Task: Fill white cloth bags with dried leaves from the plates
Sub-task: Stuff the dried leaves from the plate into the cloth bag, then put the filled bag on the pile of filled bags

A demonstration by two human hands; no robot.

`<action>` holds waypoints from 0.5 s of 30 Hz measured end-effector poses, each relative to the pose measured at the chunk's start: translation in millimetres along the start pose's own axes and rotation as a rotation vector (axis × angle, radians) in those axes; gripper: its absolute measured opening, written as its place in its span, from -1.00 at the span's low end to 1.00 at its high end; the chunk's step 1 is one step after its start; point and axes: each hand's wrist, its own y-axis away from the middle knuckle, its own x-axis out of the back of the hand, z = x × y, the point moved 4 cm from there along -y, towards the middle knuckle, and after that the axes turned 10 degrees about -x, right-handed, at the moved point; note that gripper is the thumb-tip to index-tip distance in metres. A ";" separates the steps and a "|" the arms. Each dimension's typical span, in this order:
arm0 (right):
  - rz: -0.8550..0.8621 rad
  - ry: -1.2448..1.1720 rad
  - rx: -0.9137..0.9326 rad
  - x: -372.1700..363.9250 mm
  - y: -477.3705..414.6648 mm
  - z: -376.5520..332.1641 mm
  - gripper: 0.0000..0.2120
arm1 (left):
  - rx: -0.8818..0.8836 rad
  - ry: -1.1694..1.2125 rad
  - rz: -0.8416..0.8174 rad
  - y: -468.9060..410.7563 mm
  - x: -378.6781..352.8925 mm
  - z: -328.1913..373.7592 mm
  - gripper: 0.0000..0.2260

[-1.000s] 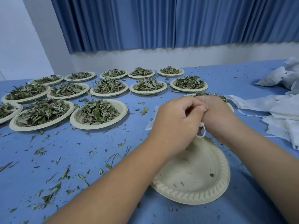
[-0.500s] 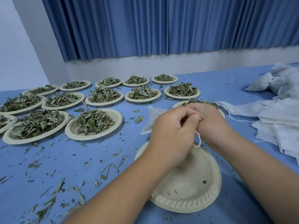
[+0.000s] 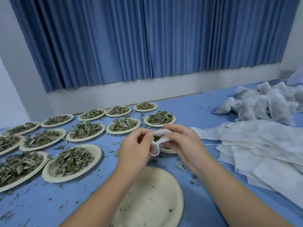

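While both hands hover above the blue counter point(image 3: 196, 112), a small white cloth bag point(image 3: 162, 134) sits between them, lifted clear of the surface. The left hand point(image 3: 134, 149) has its fingers point(image 3: 144, 135) curled in and pinching the near edge of the bag, and a white drawstring loop point(image 3: 155, 151) hangs down beside its thumb. The right hand point(image 3: 185, 145) pinches the far rim of the bag between thumb and fingers point(image 3: 173, 130). The mouth stands open, and dark green dried leaves point(image 3: 157, 138) show inside.

Just below the wrists lies a pale round paper plate point(image 3: 152, 202) holding only a few crumbs. To the left, more paper plates heaped with dried leaves point(image 3: 95, 152) stand in rows reaching back towards the wall, and loose leaf bits are scattered over the counter around them.

On the right, a stack of flat white cloth bags point(image 3: 262, 149) spreads along the counter edge. Behind it, well apart from the hands, lies a heap of stuffed white bags point(image 3: 265, 107). A pleated blue curtain point(image 3: 147, 38) hangs across the back, above a white wall strip point(image 3: 131, 89)
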 end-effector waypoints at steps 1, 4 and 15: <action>-0.057 -0.062 0.015 3.4 4.3 -7.7 -0.76 | -0.008 0.025 0.006 -6.7 -4.3 5.4 -0.86; -0.113 0.197 0.096 24.8 18.7 -29.7 -0.56 | 0.009 0.148 0.045 -27.8 -23.9 22.9 -0.83; 0.308 0.699 0.183 115.2 -2.1 -98.5 -0.81 | 0.221 0.673 -0.143 -67.5 -163.2 47.3 -0.88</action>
